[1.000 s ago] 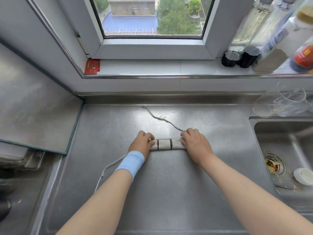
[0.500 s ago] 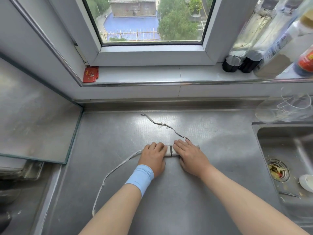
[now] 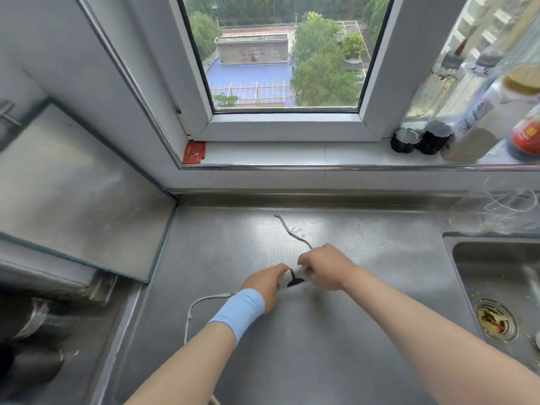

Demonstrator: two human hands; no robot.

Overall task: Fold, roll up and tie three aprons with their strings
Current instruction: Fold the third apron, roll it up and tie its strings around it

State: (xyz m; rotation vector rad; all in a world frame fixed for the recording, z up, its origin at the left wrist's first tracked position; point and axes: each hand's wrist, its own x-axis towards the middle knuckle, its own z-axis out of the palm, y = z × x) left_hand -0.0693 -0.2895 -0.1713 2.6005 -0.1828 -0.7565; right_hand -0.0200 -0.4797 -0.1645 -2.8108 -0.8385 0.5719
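Note:
A small rolled-up apron, white with dark stripes, lies on the steel counter between my hands. My left hand, with a light blue wristband, grips the roll's left end. My right hand curls over its right end, fingers bent round it. One apron string trails from under my right hand toward the back wall. The other string runs out from under my left wrist and loops down to the left. Most of the roll is hidden by my hands.
A sink with food scraps in its drain sits at the right. Bottles stand on the windowsill. A clear jug lies beside the sink. A glass-edged stove cover leans at the left.
The camera has tilted up. My hands have come closer together on the roll and now curl around its ends, with the roll turned slightly askew.

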